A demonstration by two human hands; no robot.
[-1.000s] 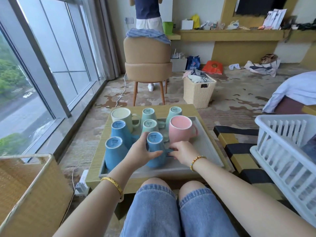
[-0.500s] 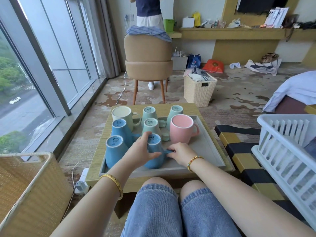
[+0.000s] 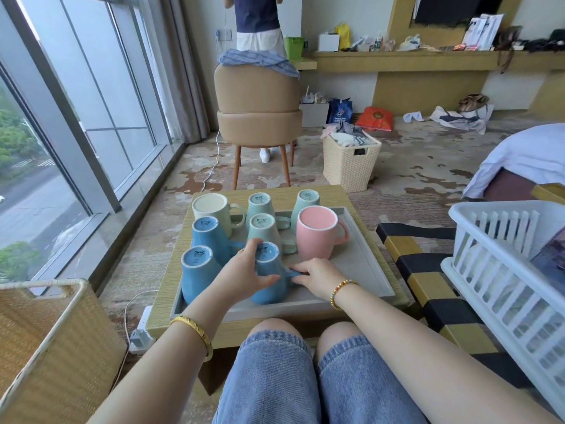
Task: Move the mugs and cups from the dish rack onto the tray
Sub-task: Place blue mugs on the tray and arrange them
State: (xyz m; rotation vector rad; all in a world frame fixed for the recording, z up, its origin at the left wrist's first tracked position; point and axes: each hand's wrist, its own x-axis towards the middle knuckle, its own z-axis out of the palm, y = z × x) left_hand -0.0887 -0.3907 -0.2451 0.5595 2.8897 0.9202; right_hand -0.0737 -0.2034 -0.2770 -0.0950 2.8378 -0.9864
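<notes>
Placement step: left hand (image 3: 244, 276) cups the inverted blue mug (image 3: 269, 278) at the tray's (image 3: 363, 264) six o'clock; right hand (image 3: 318, 278) pinches its handle. Next, probably release both.

Soft daylight floods in from the tall glass window wall (image 3: 61, 133) on the left, leaving the room evenly bright with faint shadows. Wide-angle distortion bends the frame edges, and fine detail looks slightly soft throughout.
</notes>
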